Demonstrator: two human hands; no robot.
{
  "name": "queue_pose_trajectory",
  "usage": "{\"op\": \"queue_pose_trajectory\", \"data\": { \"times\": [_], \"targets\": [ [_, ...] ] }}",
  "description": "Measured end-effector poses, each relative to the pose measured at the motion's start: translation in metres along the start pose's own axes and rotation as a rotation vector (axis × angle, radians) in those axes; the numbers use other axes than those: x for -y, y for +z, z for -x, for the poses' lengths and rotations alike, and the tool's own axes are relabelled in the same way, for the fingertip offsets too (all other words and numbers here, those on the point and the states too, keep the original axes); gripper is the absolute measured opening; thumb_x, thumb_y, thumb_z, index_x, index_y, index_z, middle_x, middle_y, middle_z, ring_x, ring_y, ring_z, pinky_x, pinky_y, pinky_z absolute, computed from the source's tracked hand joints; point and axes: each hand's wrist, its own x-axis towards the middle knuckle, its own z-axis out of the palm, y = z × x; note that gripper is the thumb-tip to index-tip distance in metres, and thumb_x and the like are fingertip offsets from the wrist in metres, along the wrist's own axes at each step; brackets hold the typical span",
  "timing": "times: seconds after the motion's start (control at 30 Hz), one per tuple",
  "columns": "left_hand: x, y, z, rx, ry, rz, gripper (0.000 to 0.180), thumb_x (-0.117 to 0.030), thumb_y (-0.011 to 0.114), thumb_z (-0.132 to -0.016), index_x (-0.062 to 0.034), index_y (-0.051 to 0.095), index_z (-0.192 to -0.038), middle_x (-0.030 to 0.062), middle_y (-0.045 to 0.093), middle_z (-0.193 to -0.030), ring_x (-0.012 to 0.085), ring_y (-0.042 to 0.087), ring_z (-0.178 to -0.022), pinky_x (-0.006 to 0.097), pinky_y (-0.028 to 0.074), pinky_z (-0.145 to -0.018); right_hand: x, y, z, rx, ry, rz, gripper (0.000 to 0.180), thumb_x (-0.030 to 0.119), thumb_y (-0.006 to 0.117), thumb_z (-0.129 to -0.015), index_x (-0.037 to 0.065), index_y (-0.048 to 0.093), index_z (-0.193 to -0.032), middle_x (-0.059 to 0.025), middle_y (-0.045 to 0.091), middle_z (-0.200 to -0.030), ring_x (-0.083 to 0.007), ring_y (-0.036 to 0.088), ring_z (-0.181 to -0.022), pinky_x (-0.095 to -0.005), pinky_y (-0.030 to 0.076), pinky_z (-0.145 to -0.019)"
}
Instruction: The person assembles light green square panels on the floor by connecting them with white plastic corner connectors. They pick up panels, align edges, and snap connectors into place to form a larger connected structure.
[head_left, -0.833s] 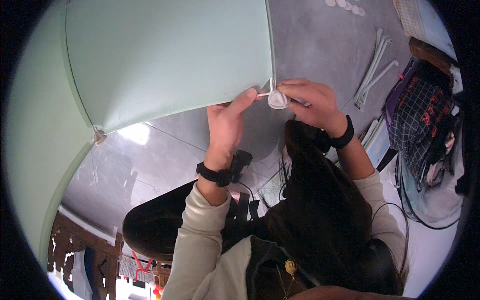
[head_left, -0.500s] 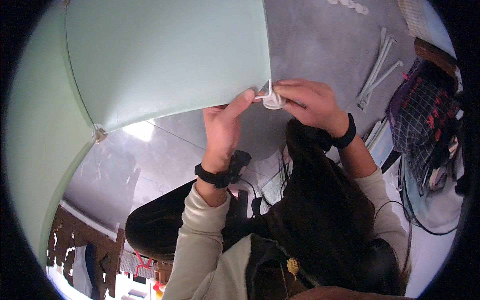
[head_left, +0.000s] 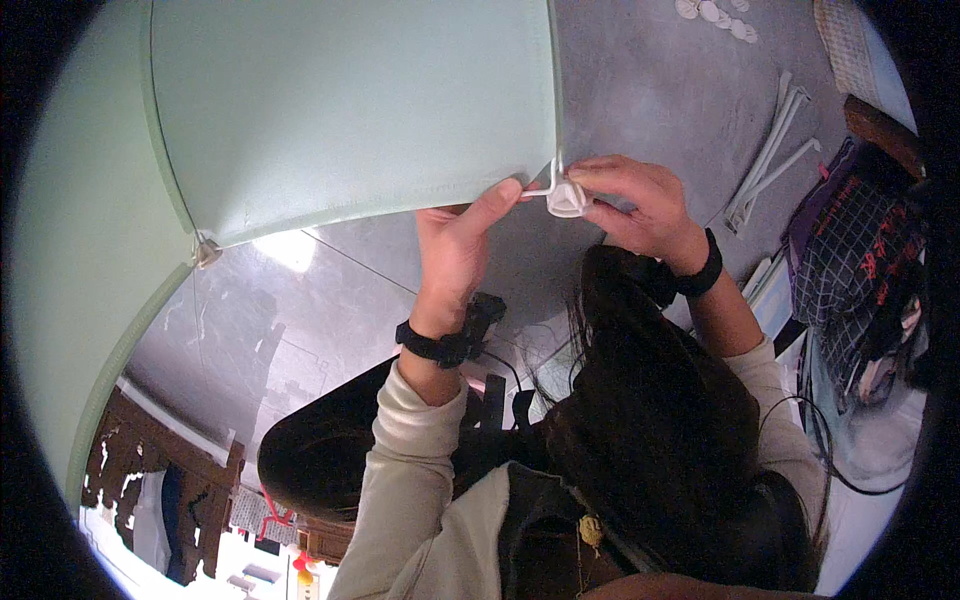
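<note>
A large pale green fabric panel (head_left: pixel 360 110) fills the upper left, with piped edges and a near corner between my hands. My left hand (head_left: pixel 455 235) is closed on its lower edge near that corner, thumb on top, along the white metal rod (head_left: pixel 540 191) that comes out there. Between thumb and fingers, my right hand (head_left: pixel 640 205) grips a white plastic corner connector (head_left: pixel 567 199). The connector sits against the bent white rods at the corner; how far they go into it cannot be made out. Another connector (head_left: pixel 207 252) is at the panel's left corner.
On the grey floor (head_left: pixel 660 90) lie several white rods (head_left: pixel 765 150) at right and several white round pieces (head_left: pixel 710 12) farther off. A dark checked cloth bag (head_left: pixel 850 240) is at the right edge. Brown wooden furniture (head_left: pixel 150 480) stands at lower left.
Panel, hands and connector appear slightly farther right in the view. The right fingers have shifted a little on the connector, showing more of its hollow side. Both hands keep their hold.
</note>
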Motion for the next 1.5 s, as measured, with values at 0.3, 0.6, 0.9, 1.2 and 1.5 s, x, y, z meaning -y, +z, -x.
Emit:
{"op": "queue_pose_trajectory", "data": {
  "times": [0.3,0.6,0.9,1.2,1.5],
  "targets": [
    [0.006,0.002,0.001,-0.028,-0.008,-0.014,0.019,-0.002,0.065,-0.082,0.0012,0.063,-0.101,0.0135,0.068,-0.091,0.0227,0.067,-0.081,0.036,0.054,-0.076,0.008,0.008,-0.001,-0.063,-0.064,0.093,0.034,0.002,0.073,-0.073,0.002,0.06,-0.105,-0.0149,0.067,-0.094,-0.0305,0.067,-0.082,-0.0356,0.055,-0.069],
    [0.01,0.003,0.001,-0.022,0.016,-0.049,0.02,-0.005,0.066,-0.083,-0.0002,0.063,-0.102,0.0124,0.069,-0.091,0.0215,0.066,-0.082,0.035,0.053,-0.077,0.014,0.025,0.003,-0.167,-0.018,0.231,0.03,0.001,0.073,-0.074,0.0,0.063,-0.102,-0.0169,0.068,-0.095,-0.0295,0.068,-0.081,-0.0336,0.055,-0.068],
    [0.003,0.006,0.01,-0.011,-0.156,-0.033,0.03,-0.022,0.066,-0.087,-0.0042,0.06,-0.11,0.0092,0.065,-0.102,0.0216,0.062,-0.092,0.039,0.05,-0.083,0.023,-0.006,-0.011,-0.119,0.045,0.067,0.038,0.012,0.073,-0.075,0.002,0.059,-0.109,-0.0162,0.062,-0.112,-0.0325,0.061,-0.101,-0.0388,0.049,-0.086],
    [-0.011,0.003,-0.006,-0.394,0.174,0.009,0.036,-0.04,0.054,-0.094,-0.006,0.058,-0.103,0.0024,0.061,-0.092,0.0112,0.057,-0.077,0.027,0.044,-0.059,0.056,0.028,-0.064,-0.141,-0.157,0.373,0.048,0.033,0.062,-0.085,0.007,0.05,-0.124,-0.0154,0.046,-0.13,-0.0333,0.043,-0.124,-0.0561,0.028,-0.104],
    [0.001,-0.006,-0.013,-0.311,0.168,0.098,0.026,-0.034,0.055,-0.095,-0.0076,0.056,-0.094,-0.0009,0.057,-0.087,0.0066,0.051,-0.068,0.023,0.041,-0.054,0.049,0.048,-0.073,-0.129,-0.054,0.537,0.039,0.029,0.059,-0.088,0.006,0.053,-0.118,-0.0133,0.049,-0.125,-0.0324,0.045,-0.12,-0.0583,0.029,-0.103]
  ]
}}
